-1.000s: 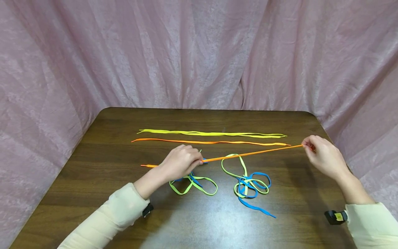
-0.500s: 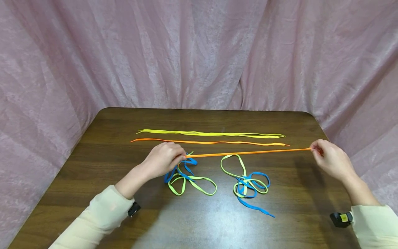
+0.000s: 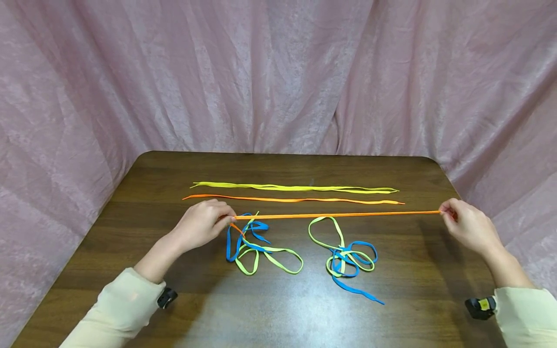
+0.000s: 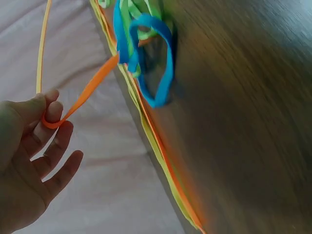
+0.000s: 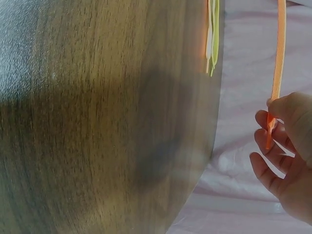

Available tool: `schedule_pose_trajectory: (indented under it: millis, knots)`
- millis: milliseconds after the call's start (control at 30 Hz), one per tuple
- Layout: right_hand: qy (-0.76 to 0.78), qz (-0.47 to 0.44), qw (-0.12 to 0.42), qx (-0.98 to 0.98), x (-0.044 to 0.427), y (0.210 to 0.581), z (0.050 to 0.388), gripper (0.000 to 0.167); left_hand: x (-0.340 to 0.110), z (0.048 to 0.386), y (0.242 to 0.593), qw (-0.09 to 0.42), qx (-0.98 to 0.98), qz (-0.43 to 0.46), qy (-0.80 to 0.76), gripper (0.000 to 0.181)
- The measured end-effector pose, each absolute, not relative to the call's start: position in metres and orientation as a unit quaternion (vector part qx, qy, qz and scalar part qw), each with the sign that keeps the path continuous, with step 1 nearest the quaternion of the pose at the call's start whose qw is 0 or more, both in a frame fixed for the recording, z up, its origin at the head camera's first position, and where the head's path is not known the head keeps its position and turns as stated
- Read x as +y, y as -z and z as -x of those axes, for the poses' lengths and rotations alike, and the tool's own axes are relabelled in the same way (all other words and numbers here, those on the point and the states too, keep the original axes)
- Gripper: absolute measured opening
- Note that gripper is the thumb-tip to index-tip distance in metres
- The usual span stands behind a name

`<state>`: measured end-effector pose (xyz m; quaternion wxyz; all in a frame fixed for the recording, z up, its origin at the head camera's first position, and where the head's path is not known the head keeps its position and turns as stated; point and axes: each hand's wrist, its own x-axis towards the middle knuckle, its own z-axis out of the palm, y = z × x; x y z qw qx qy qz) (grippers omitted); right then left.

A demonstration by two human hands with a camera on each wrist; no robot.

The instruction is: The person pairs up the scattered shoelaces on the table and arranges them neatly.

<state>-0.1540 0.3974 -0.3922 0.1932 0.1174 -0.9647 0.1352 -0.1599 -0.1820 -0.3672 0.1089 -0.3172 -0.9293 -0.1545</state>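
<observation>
Our left hand (image 3: 200, 224) and right hand (image 3: 471, 227) each pinch the flat orange fabric lace (image 3: 337, 214), taut above the brown wooden table (image 3: 287, 309). We'd tug evenly, easing its tail (image 3: 237, 230) clear of the tangled flat blue and green laces (image 3: 260, 248) on the left.

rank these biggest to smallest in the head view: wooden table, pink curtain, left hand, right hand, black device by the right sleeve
1. Pink curtain
2. Wooden table
3. Left hand and right hand: too alike to rank
4. Black device by the right sleeve
</observation>
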Motion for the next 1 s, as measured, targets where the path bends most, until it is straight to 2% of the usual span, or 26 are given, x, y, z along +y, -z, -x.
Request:
schedule_pose_trajectory:
  millis: [267,633,1000]
  knots:
    - [-0.131,-0.13,0.186,-0.965,0.4,0.396,0.156,0.013,-0.214,0.169,0.373,0.079,-0.942,0.276,0.174,0.006]
    - [-0.126,-0.138,0.152,-0.971,0.399,0.4,0.155,0.013,-0.26,0.176,0.384,0.003,-0.951,0.201,0.235,0.01]
    - [-0.134,-0.161,0.152,-0.966,0.388,0.4,0.16,0.011,-0.291,0.185,0.395,-0.013,-0.959,0.155,0.235,0.012]
